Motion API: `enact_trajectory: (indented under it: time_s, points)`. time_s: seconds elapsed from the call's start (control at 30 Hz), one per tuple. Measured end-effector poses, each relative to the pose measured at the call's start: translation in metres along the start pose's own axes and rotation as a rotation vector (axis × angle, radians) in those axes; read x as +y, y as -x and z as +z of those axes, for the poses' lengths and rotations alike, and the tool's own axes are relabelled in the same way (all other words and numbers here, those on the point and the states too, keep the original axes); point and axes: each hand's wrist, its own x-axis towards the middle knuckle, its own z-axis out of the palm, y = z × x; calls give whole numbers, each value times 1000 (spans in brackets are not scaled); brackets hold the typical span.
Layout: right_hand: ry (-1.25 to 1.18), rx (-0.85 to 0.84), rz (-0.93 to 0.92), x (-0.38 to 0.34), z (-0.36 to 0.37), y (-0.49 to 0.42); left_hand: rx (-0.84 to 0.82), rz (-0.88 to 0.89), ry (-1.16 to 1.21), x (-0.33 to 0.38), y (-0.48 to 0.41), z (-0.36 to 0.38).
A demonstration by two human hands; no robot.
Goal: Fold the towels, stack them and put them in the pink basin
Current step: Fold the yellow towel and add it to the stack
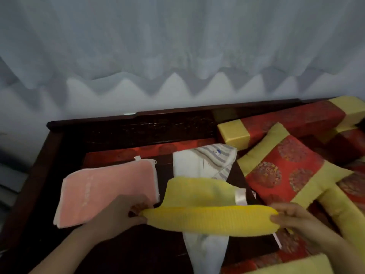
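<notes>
Both hands, left (120, 212) and right (292, 216), pinch yellow towel (207, 202) ends lower centre; uneven pull likely skews fold.

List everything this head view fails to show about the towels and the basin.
The pink basin: nowhere in the head view; its place cannot be told.
The white towel: middle hidden under the yellow towel, lower end cut off by the bottom edge.
The pink towel: its lettering is too blurred to read.
The yellow towel's ends: covered by the left hand and right hand.
</notes>
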Motion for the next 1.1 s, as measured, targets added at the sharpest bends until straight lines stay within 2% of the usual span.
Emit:
enact_trajectory:
  time_s: [0.1, 0.23, 0.33, 0.43, 0.5, 0.6, 0.73, 0.87, 0.97, 1.1]
  points:
    - [40, 2, 182, 52, -2, -10, -93, -54, -33, -27, -12, 42]
    - [-5, 113, 162, 78, -5, -29, -105, -114, 229, -32, -35, 68]
    - [-27, 233, 65, 76, -13, -50, -11, -148, 388, -25, -64, 72]
    - [-40, 333, 19, 69, -17, -77, 151, -276, 644, -22, -96, 71]
    - [-70, 404, 11, 75, -20, -103, 239, -358, 715, -28, -125, 74]
    - [-52, 471, 10, 90, -17, -141, 327, -429, 649, -42, -154, 88]
    - [125, 466, 32, 118, -14, -175, 391, -608, 493, -55, -174, 112]
    - [236, 506, 33, 127, -14, -184, 331, -740, 403, -53, -190, 121]
    - [215, 499, -3, 129, -16, -184, 192, -836, 507, -55, -198, 115]
    - [210, 455, 67, 130, -19, -184, 13, -943, 545, -63, -200, 101]
